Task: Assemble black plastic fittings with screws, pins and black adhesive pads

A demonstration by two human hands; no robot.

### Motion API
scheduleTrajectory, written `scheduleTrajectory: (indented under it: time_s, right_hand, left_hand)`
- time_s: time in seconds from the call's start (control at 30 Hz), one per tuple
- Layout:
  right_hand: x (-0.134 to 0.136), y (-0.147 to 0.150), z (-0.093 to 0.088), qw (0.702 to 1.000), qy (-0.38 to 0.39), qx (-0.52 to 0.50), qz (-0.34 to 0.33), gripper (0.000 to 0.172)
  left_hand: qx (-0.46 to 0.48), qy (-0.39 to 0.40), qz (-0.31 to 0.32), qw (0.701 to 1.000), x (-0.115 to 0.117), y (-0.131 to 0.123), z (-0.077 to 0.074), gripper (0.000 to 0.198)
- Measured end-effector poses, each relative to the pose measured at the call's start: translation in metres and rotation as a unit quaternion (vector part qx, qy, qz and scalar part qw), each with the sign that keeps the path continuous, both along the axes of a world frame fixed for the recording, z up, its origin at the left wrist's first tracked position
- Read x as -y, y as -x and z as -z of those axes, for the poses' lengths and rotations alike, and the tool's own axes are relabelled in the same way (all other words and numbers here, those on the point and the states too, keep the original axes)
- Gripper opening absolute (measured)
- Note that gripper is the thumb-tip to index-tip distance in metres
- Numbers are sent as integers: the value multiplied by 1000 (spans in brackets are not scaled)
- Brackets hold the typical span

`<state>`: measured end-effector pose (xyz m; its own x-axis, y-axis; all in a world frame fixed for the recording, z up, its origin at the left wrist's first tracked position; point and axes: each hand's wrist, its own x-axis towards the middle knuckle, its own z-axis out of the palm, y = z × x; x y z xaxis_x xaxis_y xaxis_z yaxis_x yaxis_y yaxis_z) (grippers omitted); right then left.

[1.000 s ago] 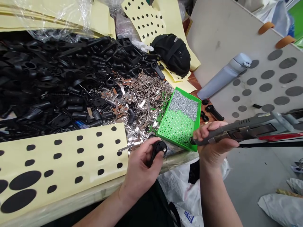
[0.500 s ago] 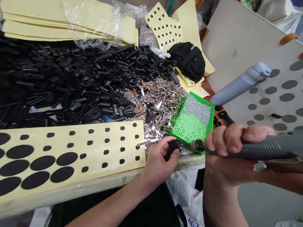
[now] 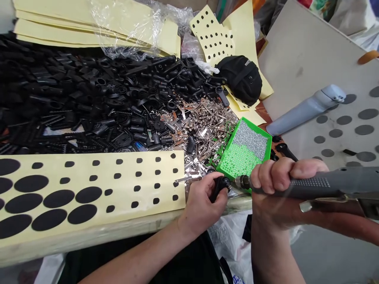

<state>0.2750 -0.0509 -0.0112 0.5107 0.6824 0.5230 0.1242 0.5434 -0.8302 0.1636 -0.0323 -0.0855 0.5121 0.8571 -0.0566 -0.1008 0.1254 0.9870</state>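
My left hand [image 3: 203, 201] is closed around a small black plastic part [image 3: 219, 186] at the table's front edge. My right hand [image 3: 278, 189] grips a grey electric screwdriver [image 3: 319, 185], held level with its metal tip against the black part. Just behind the hands stands a green screw tray [image 3: 245, 152], its far half covered with small silver screws. A heap of shiny metal clips [image 3: 201, 122] lies left of the tray.
A big pile of black plastic parts [image 3: 89, 102] fills the table's left and middle. A yellow sheet with black stickers [image 3: 89, 189] lies at the front. A black pouch [image 3: 242, 81], a grey bottle [image 3: 304, 110] and a leaning grey board [image 3: 310, 63] are to the right.
My right hand swung the screwdriver round and brought its tip to the black part. My left hand turned the part toward the tip and holds it there.
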Motion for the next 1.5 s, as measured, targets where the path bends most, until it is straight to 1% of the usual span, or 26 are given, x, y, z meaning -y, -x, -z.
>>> scheduleTrajectory:
  time_s: [0.07, 0.27, 0.4, 0.5, 0.57, 0.63, 0.73, 0.83, 0.9, 1.03, 1.13, 1.23, 1.3, 1.37, 1.43, 1.5]
  right_hand:
    - [1, -2, 2, 1000, 0, -4, -2, 47]
    - [-1, -2, 4, 999, -13, -8, -43, 41]
    - [-3, 1, 2, 999, -9, -8, -46, 40]
    - [-6, 5, -7, 998, 10, -6, -55, 44]
    - [-9, 9, -13, 998, 24, -1, -58, 50]
    - [-12, 12, -16, 998, 30, 7, -54, 54]
    - [-13, 15, -10, 999, 21, 9, -33, 54]
    - [-15, 17, 0, 1000, 1, -6, -3, 52]
    - [-17, 17, 5, 1000, 8, -26, 11, 54]
    - [-24, 16, 5, 992, 58, -91, 61, 58]
    - [-25, 15, 1, 985, 64, -132, 95, 56]
    - [-21, 12, -5, 987, 58, -125, 79, 57]
    - [-18, 9, -9, 992, 48, -98, 57, 59]
    - [-15, 4, -13, 996, 25, -72, 51, 61]
    - [-13, -2, -14, 997, -7, -44, 69, 61]
    - [-11, -11, -11, 993, -32, -1, 111, 58]
  left_hand:
    - [-7, -7, -2, 1000, 0, 0, 0, 29]
    - [-13, -24, -7, 1000, -1, 1, -1, 28]
    - [-10, -34, -9, 999, 0, 0, 0, 28]
    - [-1, -38, -19, 999, 1, -1, 3, 27]
    - [-10, -63, -29, 998, 2, 0, 4, 26]
    - [-35, -101, -36, 994, 3, 1, 3, 23]
    - [-77, -146, -38, 986, 4, 2, 0, 19]
    - [-101, -157, -33, 982, 4, 2, -1, 18]
    - [-109, -155, -37, 981, 4, 2, 0, 21]
    - [-128, -165, -64, 976, 6, 2, 5, 30]
    - [-122, -174, -71, 975, 7, 2, 6, 32]
    - [-93, -141, -52, 984, 7, 2, 5, 31]
    - [-68, -93, -38, 993, 6, 1, 5, 29]
    - [-32, -37, -31, 998, 5, 1, 4, 28]
    - [12, 44, -25, 999, 2, 1, 2, 30]
    - [57, 129, -12, 990, -2, 4, -3, 36]
